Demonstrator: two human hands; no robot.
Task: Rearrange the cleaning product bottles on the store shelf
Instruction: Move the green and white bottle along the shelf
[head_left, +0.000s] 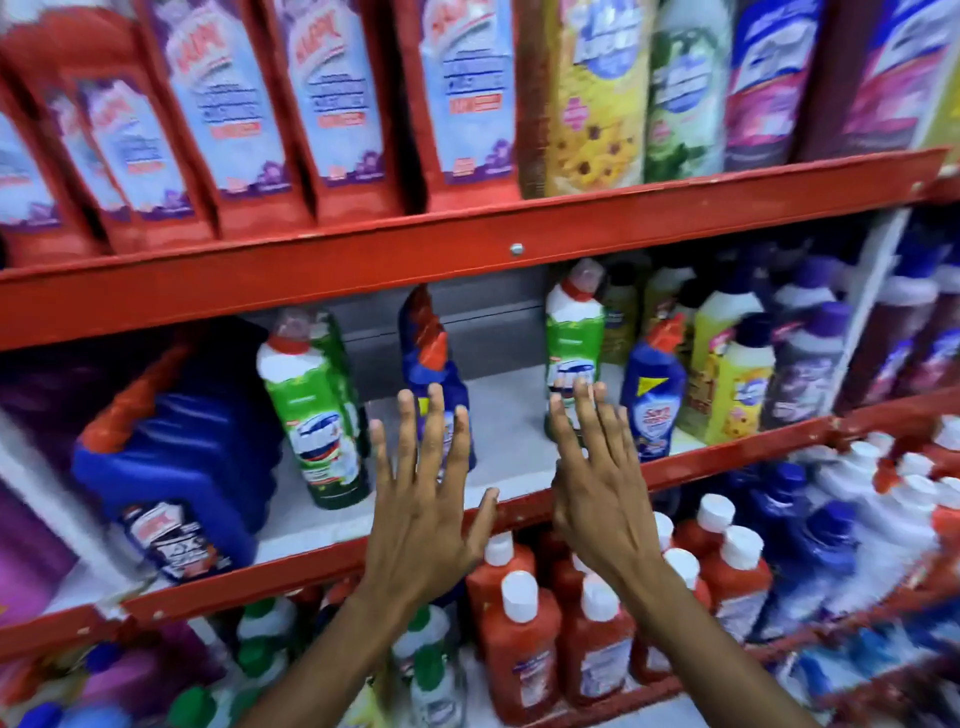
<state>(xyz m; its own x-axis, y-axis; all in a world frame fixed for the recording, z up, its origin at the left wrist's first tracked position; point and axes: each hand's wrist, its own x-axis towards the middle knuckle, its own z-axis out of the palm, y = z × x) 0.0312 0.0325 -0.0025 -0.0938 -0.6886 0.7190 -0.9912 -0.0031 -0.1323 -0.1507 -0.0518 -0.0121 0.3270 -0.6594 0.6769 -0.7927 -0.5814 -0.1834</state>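
Both hands are spread open and empty: the left hand fronts the upright blue bottle, the right hand the upright green bottle.

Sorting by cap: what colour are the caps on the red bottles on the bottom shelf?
White caps on the red bottles, clearest in the head view.

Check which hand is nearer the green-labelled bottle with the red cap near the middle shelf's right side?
Right. The right hand has its fingertips overlapping the lower part of the green-labelled bottle with the red cap; actual contact is unclear. The left hand is further left, before a blue bottle.
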